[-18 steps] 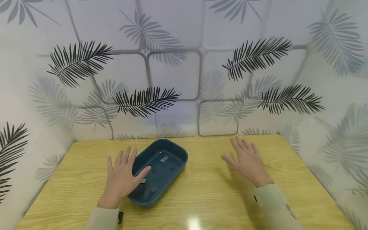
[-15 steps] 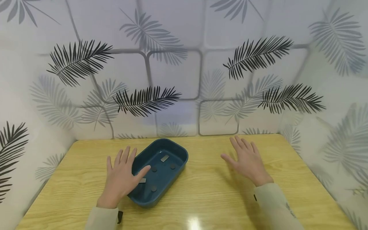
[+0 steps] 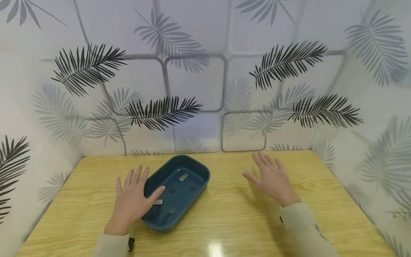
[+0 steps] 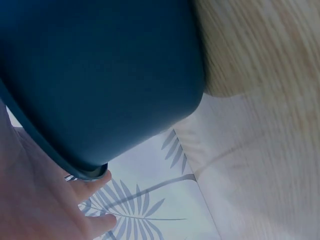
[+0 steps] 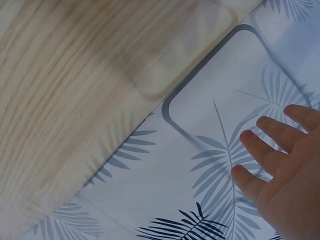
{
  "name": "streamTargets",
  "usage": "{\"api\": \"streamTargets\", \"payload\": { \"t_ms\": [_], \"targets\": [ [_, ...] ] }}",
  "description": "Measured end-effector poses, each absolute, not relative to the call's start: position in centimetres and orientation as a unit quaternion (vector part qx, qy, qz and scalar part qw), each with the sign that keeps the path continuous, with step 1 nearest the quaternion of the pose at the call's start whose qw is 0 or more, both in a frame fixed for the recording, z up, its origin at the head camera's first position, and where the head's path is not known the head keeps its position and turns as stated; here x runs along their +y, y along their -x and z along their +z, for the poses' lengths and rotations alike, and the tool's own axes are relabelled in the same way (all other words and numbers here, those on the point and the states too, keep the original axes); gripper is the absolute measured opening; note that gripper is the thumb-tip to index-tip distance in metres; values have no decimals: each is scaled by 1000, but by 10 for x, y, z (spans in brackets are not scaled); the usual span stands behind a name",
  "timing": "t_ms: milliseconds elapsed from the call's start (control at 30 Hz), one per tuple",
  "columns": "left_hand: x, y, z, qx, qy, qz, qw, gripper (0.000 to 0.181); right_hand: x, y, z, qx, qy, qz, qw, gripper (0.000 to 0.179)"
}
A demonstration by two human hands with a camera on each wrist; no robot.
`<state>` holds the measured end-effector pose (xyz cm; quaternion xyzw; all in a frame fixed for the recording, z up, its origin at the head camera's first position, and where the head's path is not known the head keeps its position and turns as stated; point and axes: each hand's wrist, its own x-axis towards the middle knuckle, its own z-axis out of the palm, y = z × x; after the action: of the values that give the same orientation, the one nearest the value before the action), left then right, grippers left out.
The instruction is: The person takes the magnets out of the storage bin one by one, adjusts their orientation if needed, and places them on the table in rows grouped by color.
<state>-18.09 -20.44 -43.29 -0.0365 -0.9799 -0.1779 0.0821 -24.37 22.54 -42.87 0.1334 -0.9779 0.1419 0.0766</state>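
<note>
A dark blue rectangular tub sits slantwise on the wooden table. On its floor lie two small silvery rectangular pieces, the farther piece fully in sight and the nearer piece near my left thumb. Three dark round discs lie there too, one disc toward the right side. My left hand is held over the tub's left edge, fingers straight and spread, gripping nothing. In the left wrist view, the tub's outer wall fills the upper left. My right hand hovers above the table at the right, fingers extended, holding nothing.
The pale wooden table ends at a back wall covered in leaf-patterned sheeting. Similar patterned sides stand to the left and right. A bright light reflection shows at the table's front.
Both hands have drifted slightly to the left, fingers still extended. The tub and the pieces in it stay where they were.
</note>
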Motion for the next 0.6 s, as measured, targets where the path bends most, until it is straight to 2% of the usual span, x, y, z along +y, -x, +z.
{"api": "streamTargets", "payload": {
  "t_ms": [600],
  "targets": [
    [-212,170,-430,-980,19,-180,85,94,197,252,-424,-975,-153,145,67,87]
  ]
}}
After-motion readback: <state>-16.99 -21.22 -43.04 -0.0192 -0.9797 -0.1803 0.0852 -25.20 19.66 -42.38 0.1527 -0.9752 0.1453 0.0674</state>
